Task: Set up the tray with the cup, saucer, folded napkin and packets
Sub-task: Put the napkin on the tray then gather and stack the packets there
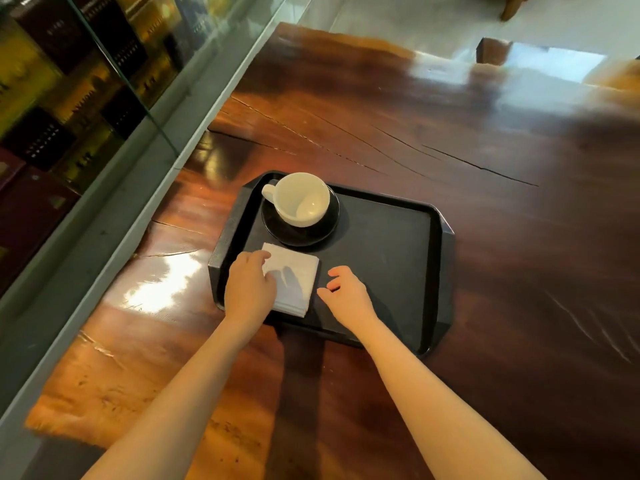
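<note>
A dark, glossy wooden table (415, 126) runs beside a glass case (86, 81) of boxes. On it lies your black tray (440, 271); at its far left corner the white cup (299, 199) stands upright and empty on the black saucer (273, 230). The folded napkin (298, 271) lies flat in the near left corner, just beside the saucer. Your left hand (249, 289) rests on the napkin's left edge, fingers curled; whether they pinch it, you cannot tell. Your right hand (346, 292) hovers just right of the napkin, loosely spread and empty. Step in hand: squaring the napkin. No packets are in view; next, you must likely find them and fill the tray's bare right half.
</note>
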`<state>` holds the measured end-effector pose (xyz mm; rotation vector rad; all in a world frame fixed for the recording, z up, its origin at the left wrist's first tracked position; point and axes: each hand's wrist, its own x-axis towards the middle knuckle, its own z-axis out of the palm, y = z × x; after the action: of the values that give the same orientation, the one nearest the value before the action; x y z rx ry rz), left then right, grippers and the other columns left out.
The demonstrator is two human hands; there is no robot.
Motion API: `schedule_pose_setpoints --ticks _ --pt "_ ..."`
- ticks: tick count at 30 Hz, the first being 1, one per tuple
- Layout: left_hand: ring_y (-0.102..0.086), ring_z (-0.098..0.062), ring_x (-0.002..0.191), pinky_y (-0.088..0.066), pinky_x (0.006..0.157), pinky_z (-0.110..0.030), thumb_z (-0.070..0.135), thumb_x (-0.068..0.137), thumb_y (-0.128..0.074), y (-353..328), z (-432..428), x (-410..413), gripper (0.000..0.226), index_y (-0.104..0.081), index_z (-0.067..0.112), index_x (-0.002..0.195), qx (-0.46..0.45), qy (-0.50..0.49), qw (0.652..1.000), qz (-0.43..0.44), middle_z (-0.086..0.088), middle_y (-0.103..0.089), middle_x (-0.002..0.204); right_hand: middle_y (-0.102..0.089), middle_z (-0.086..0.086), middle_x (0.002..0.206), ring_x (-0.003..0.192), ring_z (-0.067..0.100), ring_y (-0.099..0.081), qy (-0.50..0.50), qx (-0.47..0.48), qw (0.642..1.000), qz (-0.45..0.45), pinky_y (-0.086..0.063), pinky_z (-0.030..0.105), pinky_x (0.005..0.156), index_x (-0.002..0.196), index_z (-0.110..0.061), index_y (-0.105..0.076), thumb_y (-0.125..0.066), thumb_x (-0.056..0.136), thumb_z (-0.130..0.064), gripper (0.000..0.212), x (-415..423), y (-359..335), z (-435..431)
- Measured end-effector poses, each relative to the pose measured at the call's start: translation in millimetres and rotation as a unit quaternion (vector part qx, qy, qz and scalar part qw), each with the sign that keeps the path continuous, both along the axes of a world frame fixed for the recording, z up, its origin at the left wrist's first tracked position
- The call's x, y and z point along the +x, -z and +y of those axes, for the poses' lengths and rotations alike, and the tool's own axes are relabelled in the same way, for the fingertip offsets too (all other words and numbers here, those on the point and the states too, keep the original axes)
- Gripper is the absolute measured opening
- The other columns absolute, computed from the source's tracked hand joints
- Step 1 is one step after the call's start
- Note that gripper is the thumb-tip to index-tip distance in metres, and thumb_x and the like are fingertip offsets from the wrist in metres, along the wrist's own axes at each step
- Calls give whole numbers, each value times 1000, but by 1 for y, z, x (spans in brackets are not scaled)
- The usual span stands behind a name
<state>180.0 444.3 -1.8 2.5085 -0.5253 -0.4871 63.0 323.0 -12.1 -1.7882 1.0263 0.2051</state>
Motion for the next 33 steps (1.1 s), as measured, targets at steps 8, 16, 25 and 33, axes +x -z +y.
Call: schedule_pose_setpoints --ticks 8,16,25,33 --pt "-59 -21 107 -44 89 -31 20 89 -53 -33 -89 -70 27 -62 16 115 33 223 972 64 -6 -63 118 -66 2 96 87 14 -60 3 6 1000 -4 -47 24 76 114 -13 -58 -63 85 -20 31 -111 -46 -86" --pt "-55 -23 115 -43 93 -31 27 93 -48 -52 -206 -210 33 -57 15 123 111 385 913 73 -5 -61 125 -61 -1 107 98 14 -57 36 -37 995 89 -43 24 83 119 -16 -55 -61 87 -31 35 -301 -61 -185" --pt "-52 -25 117 -43 96 -34 28 90 -50 -23 -329 -398 36 -53 16 124 133 452 879 68 -7 -58 126 -61 10 122 112 24 -57 145 -96 972 158 -41 28 91 122 -10 -53 -54 90 -25 35 -500 -38 -271" --pt "-52 -27 117 -46 95 -39 24 88 -55 2 -413 -486 43 -48 17 130 138 443 885 32 -7 -56 128 -52 16 127 119 32 -49 242 -186 932 193 -42 41 96 128 -7 -47 -56 90 -25 43 -566 -8 -333"
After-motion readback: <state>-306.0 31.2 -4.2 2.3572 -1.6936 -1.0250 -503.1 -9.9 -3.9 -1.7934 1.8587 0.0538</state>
